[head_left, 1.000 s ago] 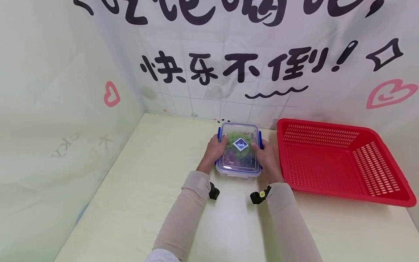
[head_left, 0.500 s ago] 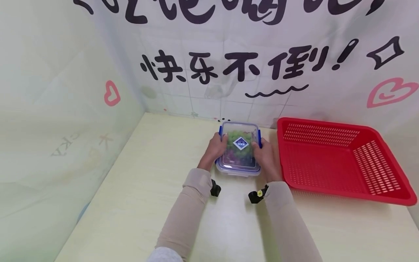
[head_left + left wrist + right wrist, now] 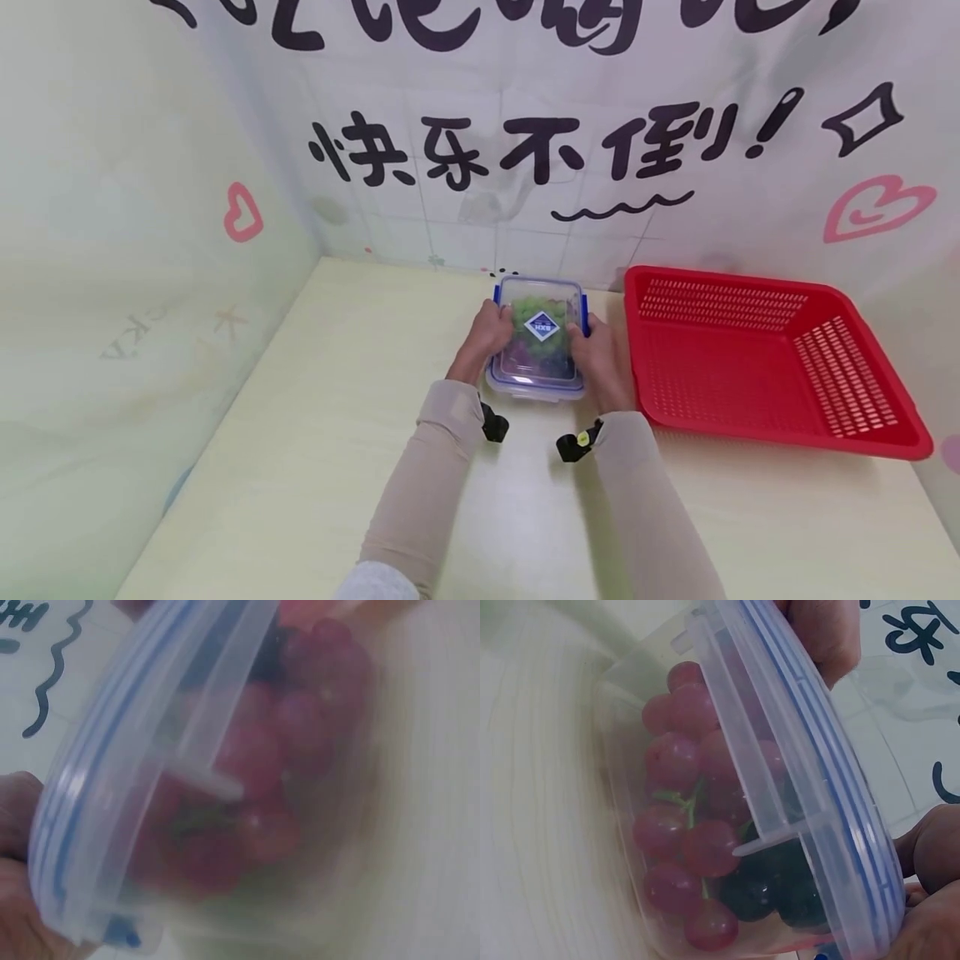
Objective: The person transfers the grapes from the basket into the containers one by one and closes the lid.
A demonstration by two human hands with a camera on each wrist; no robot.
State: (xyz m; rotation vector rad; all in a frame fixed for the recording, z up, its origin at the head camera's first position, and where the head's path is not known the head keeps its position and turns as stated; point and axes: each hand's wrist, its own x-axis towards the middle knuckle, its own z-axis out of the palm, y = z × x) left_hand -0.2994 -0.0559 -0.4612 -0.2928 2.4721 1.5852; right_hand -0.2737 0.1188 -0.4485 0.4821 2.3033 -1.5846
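A clear plastic food storage box [image 3: 536, 379] with blue side clips stands near the back wall, lid on, with a blue-and-white diamond label [image 3: 542, 326] on top. Green, red and dark grapes [image 3: 697, 772] show through its walls. My left hand [image 3: 486, 331] grips the left side, thumb over the lid. On the opposite side my right hand [image 3: 602, 360] holds the box the same way. The fingers under and behind the sides are mostly hidden. In the left wrist view the box [image 3: 112, 772] is blurred, with red grapes [image 3: 255, 750] inside.
A red perforated plastic basket [image 3: 720, 358] stands to the right of the box, close to my right hand. Behind runs a printed wall sheet [image 3: 450, 225] with black lettering. The pale tabletop [image 3: 337, 400] extends to the left and in front.
The head view has shifted slightly, so the scene sits a little further left and up. Both hands keep their grip on the box, with hardly any other visible movement.
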